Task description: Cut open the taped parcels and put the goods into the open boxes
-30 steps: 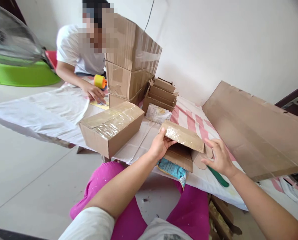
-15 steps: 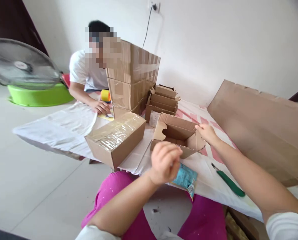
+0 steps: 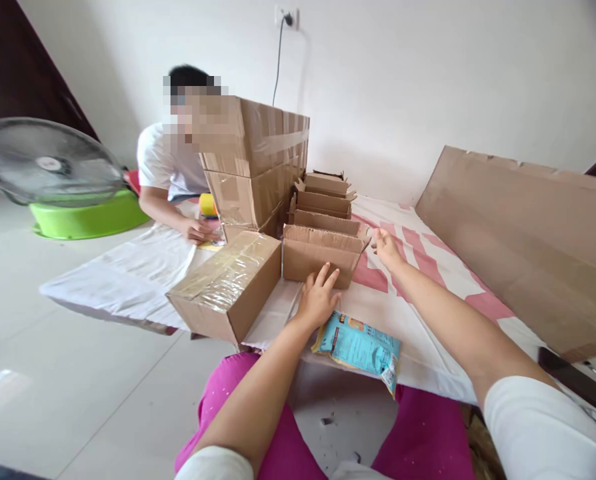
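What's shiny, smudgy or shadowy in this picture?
Head view: glare streaks the clear plastic tape on the closed brown cardboard box; same head view: the round grey fan looks soft, and the thin black cord casts a faint shadow.

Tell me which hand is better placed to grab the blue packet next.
Probably the left hand: it's close beside the blue packet, while the right hand is farther off, near the right end of the open box.

Soft brightness, glare on tape (image 3: 227,283)
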The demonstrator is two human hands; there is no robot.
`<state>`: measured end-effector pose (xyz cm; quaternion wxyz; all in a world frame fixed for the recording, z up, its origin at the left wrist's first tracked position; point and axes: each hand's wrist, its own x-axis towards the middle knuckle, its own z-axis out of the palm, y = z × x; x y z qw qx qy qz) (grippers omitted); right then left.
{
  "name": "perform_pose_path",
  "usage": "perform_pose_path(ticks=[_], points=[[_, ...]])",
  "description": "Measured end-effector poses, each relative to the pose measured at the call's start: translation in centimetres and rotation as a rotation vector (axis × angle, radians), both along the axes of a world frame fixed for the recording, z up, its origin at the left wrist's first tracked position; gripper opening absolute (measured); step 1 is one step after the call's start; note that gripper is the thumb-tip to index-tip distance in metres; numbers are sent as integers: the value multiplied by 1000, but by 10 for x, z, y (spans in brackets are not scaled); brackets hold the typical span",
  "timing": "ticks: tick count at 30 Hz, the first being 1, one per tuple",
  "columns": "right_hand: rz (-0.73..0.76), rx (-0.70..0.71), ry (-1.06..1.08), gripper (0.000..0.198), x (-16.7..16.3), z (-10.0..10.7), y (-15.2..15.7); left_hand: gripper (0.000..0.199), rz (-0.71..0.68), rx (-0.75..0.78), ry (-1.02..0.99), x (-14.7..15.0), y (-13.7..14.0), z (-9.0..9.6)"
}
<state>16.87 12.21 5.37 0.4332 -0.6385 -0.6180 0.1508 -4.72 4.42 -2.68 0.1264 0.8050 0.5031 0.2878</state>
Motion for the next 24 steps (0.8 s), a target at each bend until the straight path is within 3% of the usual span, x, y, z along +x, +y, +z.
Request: perform_pose_path(ticks=[5, 9, 11, 13, 15, 18, 21, 24], points=[[-5, -32, -15, 44, 43, -40, -95, 46, -43, 10, -137, -2, -1, 1], [99, -165, -87, 29, 64, -86, -191, 35, -160, -180, -79, -22, -3, 6], [160, -152, -138, 36, 62, -105, -228, 42, -262, -270, 5, -33, -5, 7], [206, -98, -239, 57, 54, -119, -251, 59, -332, -316, 101, -38, -9, 6], [218, -43, -331, 73, 42, -126, -261, 72, -372, -328, 186, -37, -14, 4], [184, -24, -331, 69, 29, -130, -257, 72, -416, -304, 152, -29, -22, 0], [149, -47, -135, 49, 36, -125, -238, 51, -497, -391, -99, -15, -26, -2], [-50, -120, 61, 42, 65, -106, -202, 19, -465, -605, -416, 15, -12, 1]])
